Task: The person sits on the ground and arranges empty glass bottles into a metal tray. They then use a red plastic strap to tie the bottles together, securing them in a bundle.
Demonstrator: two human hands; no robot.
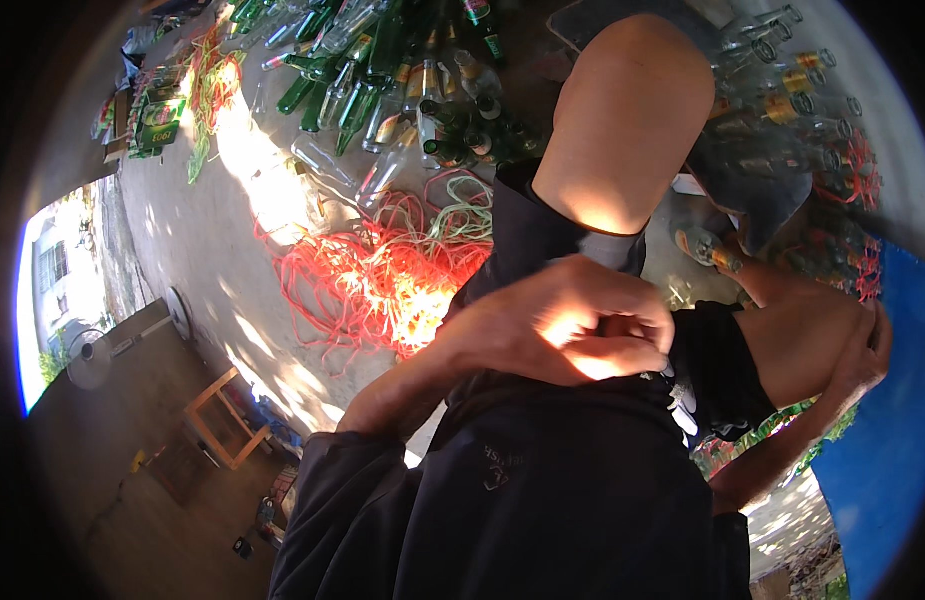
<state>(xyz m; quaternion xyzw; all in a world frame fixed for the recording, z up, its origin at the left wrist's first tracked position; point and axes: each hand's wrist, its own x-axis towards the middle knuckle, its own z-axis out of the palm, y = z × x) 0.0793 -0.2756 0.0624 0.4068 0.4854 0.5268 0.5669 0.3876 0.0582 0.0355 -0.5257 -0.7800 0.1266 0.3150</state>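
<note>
My left hand is over my lap in front of the dark shorts, fingers curled and thumb close to the index finger. It is slightly blurred, and I cannot tell whether something small is pinched there. Just beside its fingertips, a white item lies on the shorts. My right hand rests on my bent right knee, with no object seen in it. A clear glass bottle with an orange label is near my lower leg. To the left of my left knee, a tangled heap of red plastic strapping covers the floor.
Many green and clear glass bottles lie piled ahead. More clear bottles are stacked at the right, by a blue sheet. At left are a green carton, a wooden frame and a fan.
</note>
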